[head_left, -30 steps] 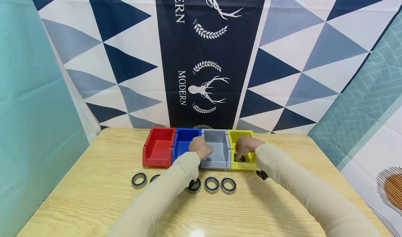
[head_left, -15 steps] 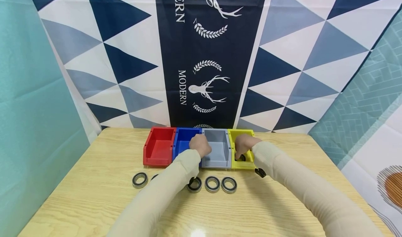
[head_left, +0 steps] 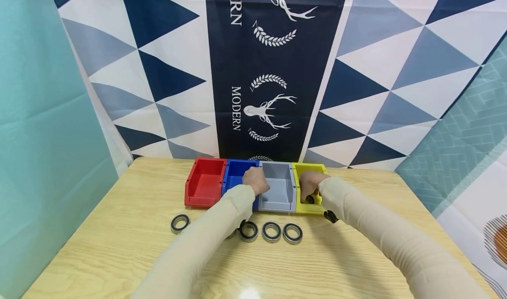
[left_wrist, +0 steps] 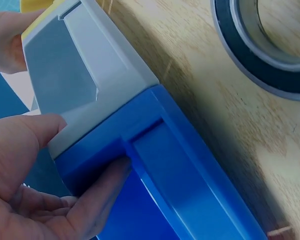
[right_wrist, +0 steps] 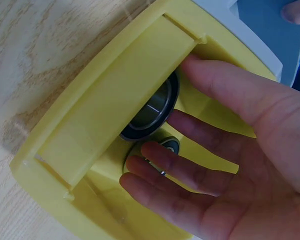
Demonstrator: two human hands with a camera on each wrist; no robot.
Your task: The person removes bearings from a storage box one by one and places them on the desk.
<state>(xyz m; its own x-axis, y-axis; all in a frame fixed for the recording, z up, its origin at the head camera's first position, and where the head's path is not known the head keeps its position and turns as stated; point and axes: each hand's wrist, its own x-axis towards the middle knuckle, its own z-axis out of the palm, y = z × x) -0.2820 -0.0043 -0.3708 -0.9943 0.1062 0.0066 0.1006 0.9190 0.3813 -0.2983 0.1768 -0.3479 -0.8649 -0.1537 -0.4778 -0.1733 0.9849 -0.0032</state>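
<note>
My left hand [left_wrist: 45, 175] pinches the adjoining walls of the blue bin [left_wrist: 175, 165] and the grey bin [left_wrist: 110, 65], thumb on the grey side and fingers inside the blue. My right hand [right_wrist: 240, 145] reaches into the yellow bin [right_wrist: 95, 105] with its fingers loosely spread. Inside lie a ball bearing [right_wrist: 174, 95], tilted against the front wall, and a second black-and-metal ring [right_wrist: 171, 145] partly behind the fingertips. The thumb and index fingertips are right at the first bearing's edge. In the head view, both hands [head_left: 255, 180] [head_left: 310, 184] hide parts of the bins.
A red bin [head_left: 198, 201] stands at the row's left end. In front of the bins, several bearings [head_left: 263, 233] lie in a line on the wooden table [head_left: 277, 268]; my left sleeve [head_left: 206, 228] covers part of that line. A patterned cloth [head_left: 178, 101] hangs behind.
The head view has shifted slightly, moving the scene a little to the right. Both hands stay at the same bins, and the right hand's fingers have shifted only slightly inside the yellow bin.
</note>
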